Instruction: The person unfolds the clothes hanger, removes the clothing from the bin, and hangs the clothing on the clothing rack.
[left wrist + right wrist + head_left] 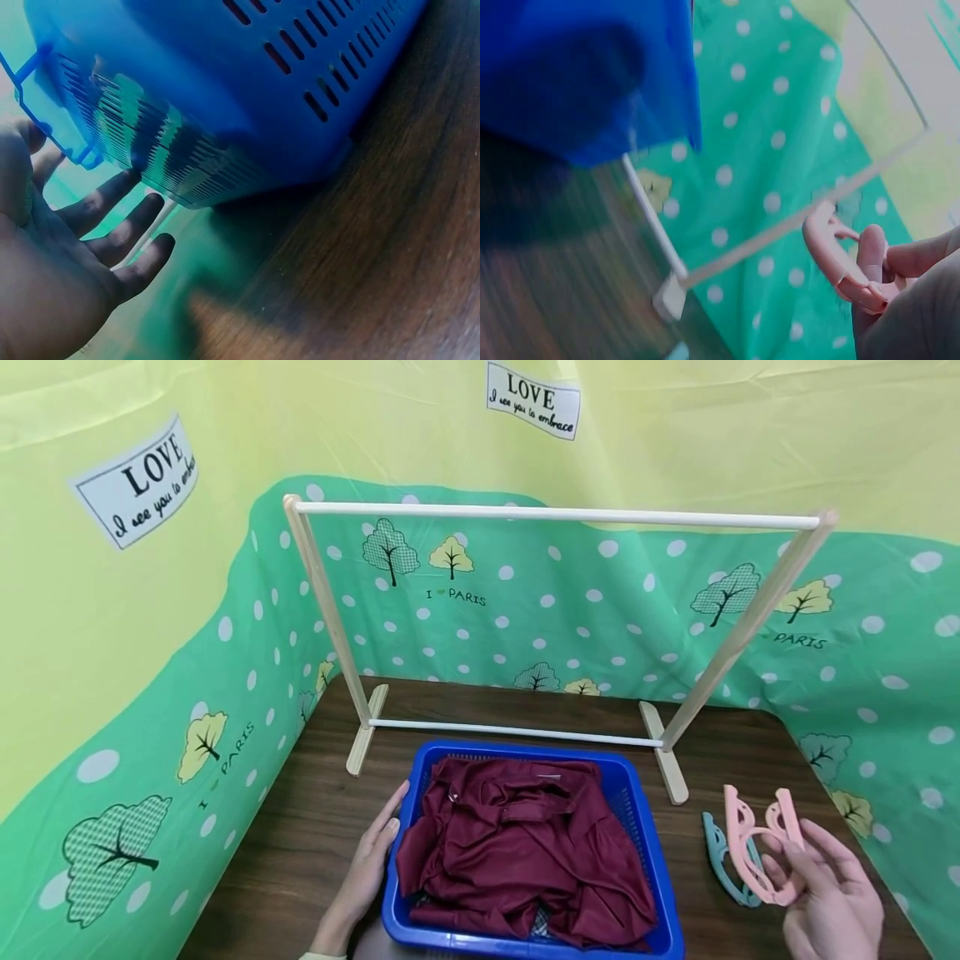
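Observation:
My right hand (836, 893) pinches a folded pink clothes hanger (750, 852) between thumb and fingers, at the right of the head view. Beneath it on the table lies a teal folding hanger (717, 852), partly covered by the pink one. At the left side of a blue plastic basket (667, 902) is my left hand (367, 864), its fingertips at the basket's rim. The left wrist view shows those fingers (131, 232) spread and loosely bent beside the slotted wall. A crumpled maroon garment (517, 843) fills the basket.
Behind the basket stands a rack of pale wooden posts (330, 602) with a white top rod (555, 514) and a lower white rod (510, 732). Its feet rest on the dark wood table (300, 827). Green and yellow patterned cloth (517, 602) hangs around the table.

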The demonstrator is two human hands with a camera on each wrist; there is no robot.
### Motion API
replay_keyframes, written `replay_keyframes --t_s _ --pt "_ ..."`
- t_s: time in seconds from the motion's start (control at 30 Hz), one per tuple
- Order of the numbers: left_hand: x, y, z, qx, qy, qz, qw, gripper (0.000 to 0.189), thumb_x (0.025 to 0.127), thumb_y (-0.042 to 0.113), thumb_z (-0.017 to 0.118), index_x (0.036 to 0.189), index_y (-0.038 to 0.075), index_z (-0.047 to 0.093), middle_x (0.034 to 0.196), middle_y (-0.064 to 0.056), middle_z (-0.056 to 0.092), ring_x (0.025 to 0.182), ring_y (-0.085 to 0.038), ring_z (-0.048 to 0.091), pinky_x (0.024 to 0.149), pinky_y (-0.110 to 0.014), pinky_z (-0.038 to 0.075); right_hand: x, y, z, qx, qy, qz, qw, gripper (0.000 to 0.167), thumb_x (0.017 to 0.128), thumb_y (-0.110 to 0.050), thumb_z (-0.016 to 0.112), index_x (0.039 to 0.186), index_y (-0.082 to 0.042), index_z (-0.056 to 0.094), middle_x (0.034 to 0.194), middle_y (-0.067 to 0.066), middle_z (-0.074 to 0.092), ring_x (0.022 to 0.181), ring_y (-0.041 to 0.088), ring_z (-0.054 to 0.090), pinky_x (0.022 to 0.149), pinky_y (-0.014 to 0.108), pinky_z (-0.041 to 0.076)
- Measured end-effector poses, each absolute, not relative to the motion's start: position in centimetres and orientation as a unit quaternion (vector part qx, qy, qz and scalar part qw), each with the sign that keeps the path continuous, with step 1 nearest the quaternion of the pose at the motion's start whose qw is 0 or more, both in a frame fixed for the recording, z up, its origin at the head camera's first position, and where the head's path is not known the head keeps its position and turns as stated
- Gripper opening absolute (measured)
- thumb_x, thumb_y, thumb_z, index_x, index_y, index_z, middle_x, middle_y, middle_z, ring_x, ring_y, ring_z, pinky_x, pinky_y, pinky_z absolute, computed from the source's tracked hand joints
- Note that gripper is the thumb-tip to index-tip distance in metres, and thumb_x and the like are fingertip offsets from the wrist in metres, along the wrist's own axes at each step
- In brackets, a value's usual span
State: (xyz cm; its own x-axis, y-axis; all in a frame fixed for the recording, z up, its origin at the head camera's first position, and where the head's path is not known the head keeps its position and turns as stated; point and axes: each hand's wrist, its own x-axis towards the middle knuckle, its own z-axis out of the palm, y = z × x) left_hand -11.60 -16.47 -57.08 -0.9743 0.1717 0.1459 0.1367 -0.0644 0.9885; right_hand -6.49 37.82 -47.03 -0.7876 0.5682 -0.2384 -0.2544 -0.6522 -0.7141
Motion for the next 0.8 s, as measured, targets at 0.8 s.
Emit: replay_keyframes --t_s 0.8 --pt "-11.6 -15.3 -48.6 0.119 0.832 0.48 -0.25 0.041 0.105 -0.001 0.071 0.145 0.007 0.071 0.147 -0.014 0.068 0.136 -0.036 0.065 0.115 -0.009 0.034 -6.8 30.1 -44.1 0.024 -0.403 0.908 0.111 0.045 0.11 0.02 0.041 0.139 -0.002 0.069 0.114 0.013 0.076 0.095 0.024 0.077 0.078 0.028 0.061"
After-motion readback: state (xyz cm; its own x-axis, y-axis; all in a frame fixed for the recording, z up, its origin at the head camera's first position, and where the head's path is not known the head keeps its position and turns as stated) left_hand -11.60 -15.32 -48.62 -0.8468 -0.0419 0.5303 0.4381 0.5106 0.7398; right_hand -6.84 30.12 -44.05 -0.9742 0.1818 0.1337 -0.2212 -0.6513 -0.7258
